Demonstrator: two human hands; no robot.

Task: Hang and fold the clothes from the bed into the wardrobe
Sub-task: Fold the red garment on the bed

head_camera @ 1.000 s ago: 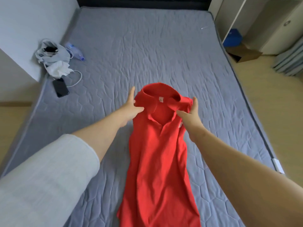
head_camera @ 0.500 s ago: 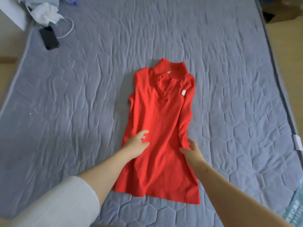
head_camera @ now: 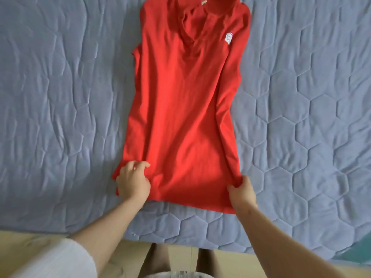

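Note:
A red polo shirt [head_camera: 180, 109] lies flat on the grey quilted bed [head_camera: 60, 97], collar away from me, its sides folded in to a narrow strip. A small white logo sits on its right chest. My left hand [head_camera: 133, 180] rests on the bottom left corner of the hem with the fingers curled into the cloth. My right hand [head_camera: 242, 192] pinches the bottom right corner of the hem between thumb and fingers.
The bed's near edge [head_camera: 180, 241] runs across the bottom, with the pale wood floor [head_camera: 24, 243] below it. My legs stand against that edge. A teal object [head_camera: 359, 247] shows at the lower right corner.
Both hands slid from the collar down the shirt to its hem, and now grip the bottom corners. My view has tilted down towards the near edge of the bed.

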